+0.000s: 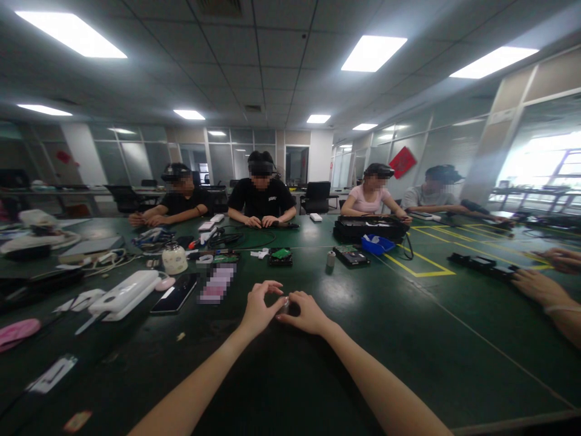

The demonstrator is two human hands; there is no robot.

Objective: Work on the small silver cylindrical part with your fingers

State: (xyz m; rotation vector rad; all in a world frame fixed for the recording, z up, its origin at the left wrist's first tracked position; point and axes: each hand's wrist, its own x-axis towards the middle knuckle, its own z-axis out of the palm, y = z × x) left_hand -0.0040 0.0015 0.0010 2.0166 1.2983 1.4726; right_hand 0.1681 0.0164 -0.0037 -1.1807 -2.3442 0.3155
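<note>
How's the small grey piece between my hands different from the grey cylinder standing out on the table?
The grey piece is between the left hand and right hand, partly covered by fingers; the cylinder stands upright on the table, uncovered. The piece is nearer you, the cylinder farther off. Both look small and grey.

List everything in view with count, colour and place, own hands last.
Table: one, green, foreground
Cylinders: two, grey, one between the hands, one standing beyond
Hard drives: two apparently, dark, flanking the standing cylinder
Case: one, black, behind right drive
Tray: one, blue, before the case
Phone: one, black, left
Jar: one, cream, behind the phone
Oblong device: one, white, left of phone
Tape lines: several, yellow, tabletop right
Co-workers: four, black, pink or grey tops, opposite
Co-worker's hands: two, bare, right edge
Chairs: several, black, background
Ceiling lights: several, white, overhead
Small clutter: uncounted, mixed, left
Left hand: one, bare, centre
Right hand: one, bare, gripping near cylinder
</note>
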